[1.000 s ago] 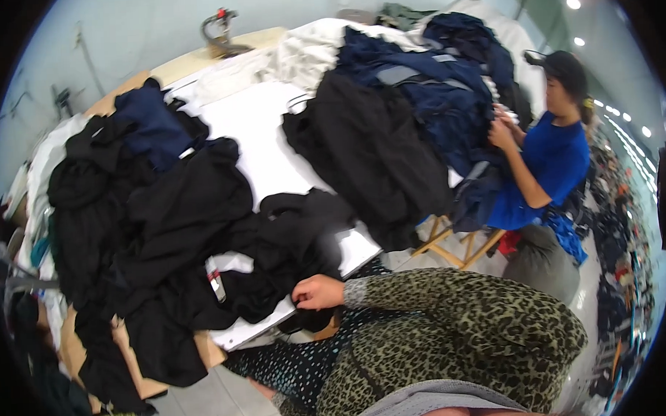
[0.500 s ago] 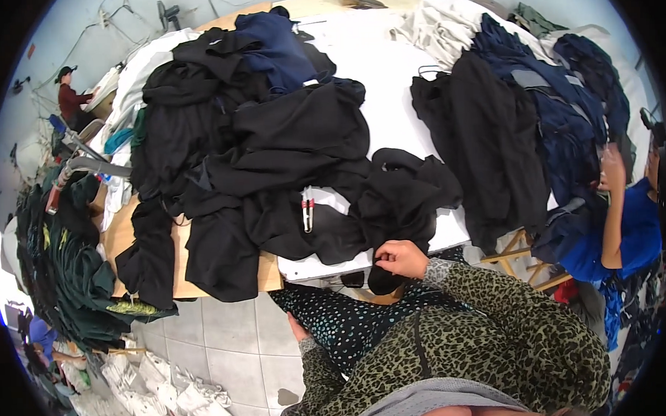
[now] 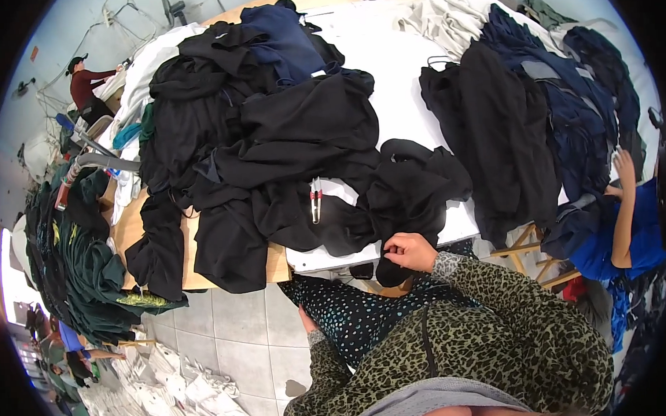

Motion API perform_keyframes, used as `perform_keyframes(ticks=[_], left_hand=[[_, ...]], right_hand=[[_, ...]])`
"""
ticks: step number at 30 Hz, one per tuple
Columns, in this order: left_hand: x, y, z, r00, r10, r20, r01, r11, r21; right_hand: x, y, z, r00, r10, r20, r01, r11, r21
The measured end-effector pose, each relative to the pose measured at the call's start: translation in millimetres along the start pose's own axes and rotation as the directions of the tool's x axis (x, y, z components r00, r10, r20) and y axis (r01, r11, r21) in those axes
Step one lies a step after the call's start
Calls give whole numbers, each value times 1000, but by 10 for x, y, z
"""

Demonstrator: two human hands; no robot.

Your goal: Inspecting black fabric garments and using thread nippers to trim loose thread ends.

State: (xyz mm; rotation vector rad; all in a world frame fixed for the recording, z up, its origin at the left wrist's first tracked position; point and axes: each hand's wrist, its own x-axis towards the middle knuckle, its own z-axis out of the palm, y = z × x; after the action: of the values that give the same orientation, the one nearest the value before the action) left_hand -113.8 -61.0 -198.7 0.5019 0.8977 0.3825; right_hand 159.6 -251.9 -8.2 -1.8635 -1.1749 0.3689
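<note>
At the table's near edge my right hand [image 3: 412,251] is closed, its fingertips pinching the edge of a black garment [image 3: 413,194]. Part of that cloth hangs below the tabletop. Low beside my thigh rests my left hand [image 3: 307,320], away from the garments, with its fingers mostly hidden behind my dotted trousers. Small metal thread snips [image 3: 316,201] with red parts lie on the black cloth, left of my right hand.
A heap of black garments [image 3: 301,125] fills the table's left half, with a navy garment [image 3: 276,45] behind. More black garments [image 3: 503,140] and navy ones [image 3: 575,119] lie on the right. A co-worker's arm [image 3: 623,212] reaches in there. Dark green garments [image 3: 75,268] hang at left.
The whole view has shifted slightly, moving the table a little to the right. The co-worker's hand on the right is lower. My right hand remains at the black garment's edge.
</note>
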Motion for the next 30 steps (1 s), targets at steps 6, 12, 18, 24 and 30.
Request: perform_keyframes(ticks=[6, 12, 18, 24, 30], left_hand=[[-196, -149, -55, 996, -86, 23, 88, 988, -126], [-194, 57, 169, 994, -96, -59, 93, 994, -53], [-208, -111, -17, 995, -102, 6, 102, 994, -33], [-55, 24, 114, 998, -52, 32, 51, 998, 31], [-91, 7, 196, 998, -63, -4, 63, 998, -2]], right_hand=[[11, -22, 3, 998, 34, 50, -35, 999, 15], [-56, 10, -15, 998, 47, 43, -48, 998, 28], [-26, 21, -11, 1000, -8, 4, 8, 999, 41], [-34, 13, -8, 999, 3, 39, -4, 1000, 29], [-51, 57, -34, 999, 31, 40, -32, 999, 25]])
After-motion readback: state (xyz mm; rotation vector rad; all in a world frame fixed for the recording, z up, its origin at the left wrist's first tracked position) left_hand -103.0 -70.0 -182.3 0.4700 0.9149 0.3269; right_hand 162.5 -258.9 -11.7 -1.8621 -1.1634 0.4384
